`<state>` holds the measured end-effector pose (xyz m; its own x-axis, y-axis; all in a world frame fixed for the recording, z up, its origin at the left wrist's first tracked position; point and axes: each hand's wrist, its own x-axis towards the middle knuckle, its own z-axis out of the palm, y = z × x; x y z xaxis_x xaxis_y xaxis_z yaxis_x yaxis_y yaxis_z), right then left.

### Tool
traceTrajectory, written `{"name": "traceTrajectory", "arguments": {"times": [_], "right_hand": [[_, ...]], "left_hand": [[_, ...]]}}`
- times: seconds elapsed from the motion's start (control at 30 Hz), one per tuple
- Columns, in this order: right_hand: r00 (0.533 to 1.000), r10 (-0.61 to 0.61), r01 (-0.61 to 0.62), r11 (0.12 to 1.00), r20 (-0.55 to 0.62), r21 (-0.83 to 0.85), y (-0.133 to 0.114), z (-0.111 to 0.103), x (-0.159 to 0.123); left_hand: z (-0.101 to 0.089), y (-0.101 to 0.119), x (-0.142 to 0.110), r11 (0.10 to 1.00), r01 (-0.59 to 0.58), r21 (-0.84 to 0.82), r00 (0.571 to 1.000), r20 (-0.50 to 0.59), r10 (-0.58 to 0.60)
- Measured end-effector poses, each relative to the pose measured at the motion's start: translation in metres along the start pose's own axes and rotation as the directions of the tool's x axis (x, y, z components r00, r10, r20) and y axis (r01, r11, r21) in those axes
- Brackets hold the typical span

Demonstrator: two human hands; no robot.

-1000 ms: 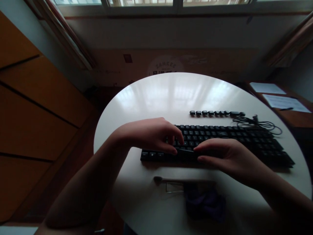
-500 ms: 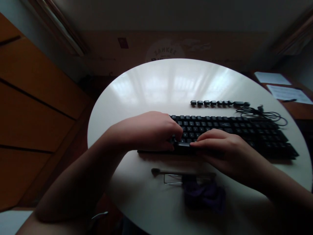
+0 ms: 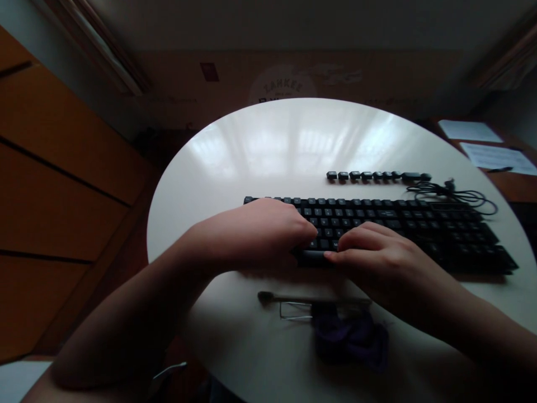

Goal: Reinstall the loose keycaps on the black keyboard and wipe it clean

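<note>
**Handling a long, smooth black key [image 3: 312,254] at the near edge of a black, white-lettered keyboard [image 3: 403,218]**

A second earlier the left thumb and forefinger had stood apart; now the left hand [image 3: 272,229] was curled over the keyboard, its fingertips hidden, so I could not tell what it held. Right hand [image 3: 380,249]: narrow, thumb on the long key's right end, fingers bent above; grip or light touch unclear. The key lay below the bottom letters, seemingly in line with its row; seating uncertain. Its face looked plain, with a dull grey sheen.
</note>
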<state>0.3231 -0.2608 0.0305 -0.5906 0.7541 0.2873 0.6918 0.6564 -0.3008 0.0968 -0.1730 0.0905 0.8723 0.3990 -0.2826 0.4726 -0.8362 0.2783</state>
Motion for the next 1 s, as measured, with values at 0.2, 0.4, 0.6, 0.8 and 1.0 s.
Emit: {"name": "traceTrajectory", "arguments": {"times": [0.2, 0.4, 0.6, 0.8, 1.0], "right_hand": [[0.999, -0.015, 0.022, 0.990, 0.045, -0.143, -0.001, 0.000, -0.001], [1.000, -0.013, 0.012, 1.000, -0.004, -0.022, 0.006, -0.003, -0.001], [0.966, 0.096, -0.071, 0.991, -0.241, 0.110, 0.020, -0.021, -0.004], [0.999, -0.031, 0.030, 0.997, 0.019, 0.065, 0.020, -0.019, -0.002], [0.998, -0.040, 0.040, 0.999, 0.040, 0.018, 0.020, -0.016, -0.001]], "left_hand": [[0.008, 0.002, 0.003, 1.000, -0.007, 0.020, 0.999, -0.034, 0.008], [-0.001, -0.011, -0.003, 0.997, -0.014, -0.081, 0.999, -0.045, 0.010], [-0.014, -0.038, -0.011, 0.983, 0.109, -0.148, 0.988, -0.092, -0.124], [-0.006, -0.029, -0.002, 0.984, 0.120, -0.129, 0.993, -0.007, -0.122], [-0.004, -0.024, -0.003, 0.991, 0.101, -0.093, 0.994, -0.036, -0.104]]}}
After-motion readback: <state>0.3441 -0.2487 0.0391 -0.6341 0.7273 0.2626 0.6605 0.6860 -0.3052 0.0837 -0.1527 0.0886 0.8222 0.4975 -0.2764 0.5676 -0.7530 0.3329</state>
